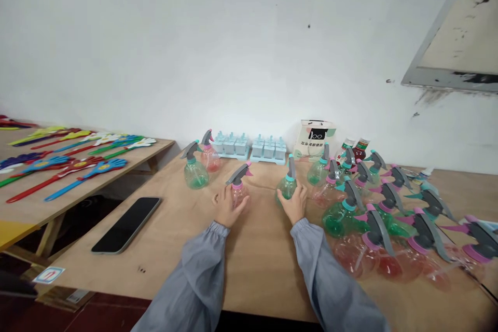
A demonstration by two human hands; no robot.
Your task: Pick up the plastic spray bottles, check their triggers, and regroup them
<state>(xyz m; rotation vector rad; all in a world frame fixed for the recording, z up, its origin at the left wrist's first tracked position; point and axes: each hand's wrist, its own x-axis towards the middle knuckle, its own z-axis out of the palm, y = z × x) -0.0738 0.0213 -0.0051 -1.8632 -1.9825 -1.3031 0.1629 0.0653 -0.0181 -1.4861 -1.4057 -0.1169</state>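
Near the far left corner of the pale wooden counter (264,264), you have a round, clear green plastic spray bottle (195,174) just beside a round, clear pink plastic spray bottle (210,160), each showing a deeper tint low inside. More pink and green spray bottles (336,220) crowd toward the right edge. Around the counter's middle, your left hand (229,210) has its fingers wrapped about a translucent pink, pink-collared spray bottle (238,195); your right hand's (294,203) fingers grasp a translucent green, teal-collared spray bottle (287,187). Both grey trigger heads rise above your fingers.
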